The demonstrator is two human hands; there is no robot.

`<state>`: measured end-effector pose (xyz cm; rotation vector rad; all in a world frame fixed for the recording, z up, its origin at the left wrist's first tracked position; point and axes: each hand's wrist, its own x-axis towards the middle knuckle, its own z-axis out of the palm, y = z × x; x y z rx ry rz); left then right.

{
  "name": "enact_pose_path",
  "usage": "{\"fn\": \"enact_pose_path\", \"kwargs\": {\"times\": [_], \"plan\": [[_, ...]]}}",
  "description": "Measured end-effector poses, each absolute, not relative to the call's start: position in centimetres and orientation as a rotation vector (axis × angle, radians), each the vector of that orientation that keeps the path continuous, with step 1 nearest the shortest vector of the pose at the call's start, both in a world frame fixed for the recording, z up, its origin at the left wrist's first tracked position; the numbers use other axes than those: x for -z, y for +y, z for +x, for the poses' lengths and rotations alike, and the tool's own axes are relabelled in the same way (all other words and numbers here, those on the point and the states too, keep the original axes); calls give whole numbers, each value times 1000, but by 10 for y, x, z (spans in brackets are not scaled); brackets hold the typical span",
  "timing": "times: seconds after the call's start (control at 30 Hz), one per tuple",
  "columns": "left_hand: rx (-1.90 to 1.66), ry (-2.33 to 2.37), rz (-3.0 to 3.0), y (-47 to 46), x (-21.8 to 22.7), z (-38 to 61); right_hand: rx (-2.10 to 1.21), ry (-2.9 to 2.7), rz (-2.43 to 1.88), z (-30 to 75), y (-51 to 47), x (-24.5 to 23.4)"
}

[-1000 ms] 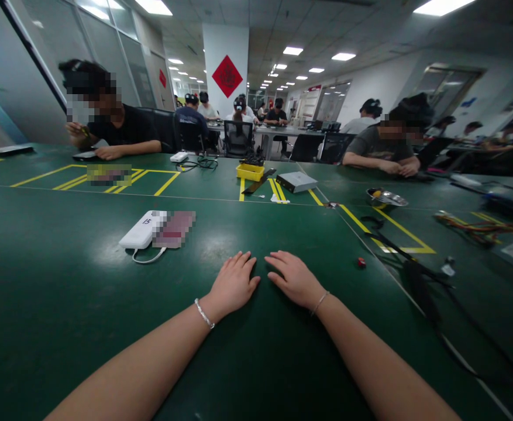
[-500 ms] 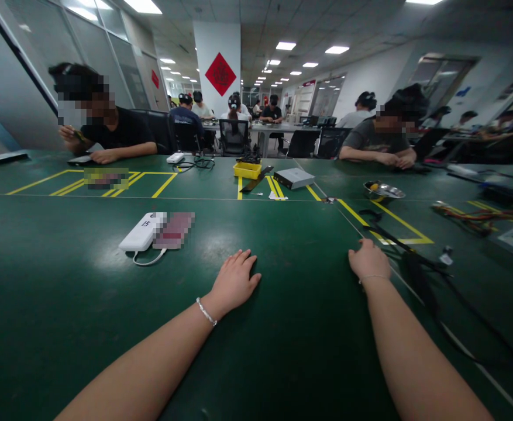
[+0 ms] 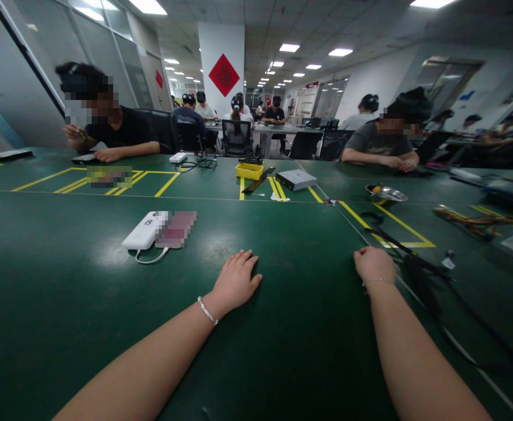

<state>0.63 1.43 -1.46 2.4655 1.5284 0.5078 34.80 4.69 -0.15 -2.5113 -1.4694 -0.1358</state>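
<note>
My left hand [image 3: 236,282] lies palm down on the green table [image 3: 300,304], fingers stretched out and slightly spread, a silver bracelet at its wrist. Nothing is in it. Farther right, my right hand [image 3: 374,266] rests on the table with fingers curled into a loose fist; no object shows in it, though the palm side is hidden. A black strap or cable [image 3: 418,280] lies just right of that hand. Beyond my left hand, to the left, are a white power bank [image 3: 144,232] marked 15 and a blurred-out flat device [image 3: 178,229], with a short white cable.
Across the table sit a yellow bin [image 3: 250,170], a grey box [image 3: 296,179] and a metal bowl [image 3: 386,193], among yellow tape lines. Coloured wires [image 3: 467,217] lie at the right. One person [image 3: 116,131] sits at the far left, another person [image 3: 379,143] at the far right.
My right hand has curled its fingers in more and its thumb sticks out less. My left hand stays flat. The whole view has shifted slightly.
</note>
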Motion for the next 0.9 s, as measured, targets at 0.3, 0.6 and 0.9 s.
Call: {"fn": "enact_pose_path", "kwargs": {"times": [0.3,0.6,0.9], "plan": [[-584,1504,2432,13,11,6,-85,-1525,-2153,302,46,-12],[-807,1283,2131,1,-4,16,-1182,-1412,-1313,161,13,-5],[-881,1313,2041,10,1,11,-646,-1832,-1686,207,29,-11]]}}
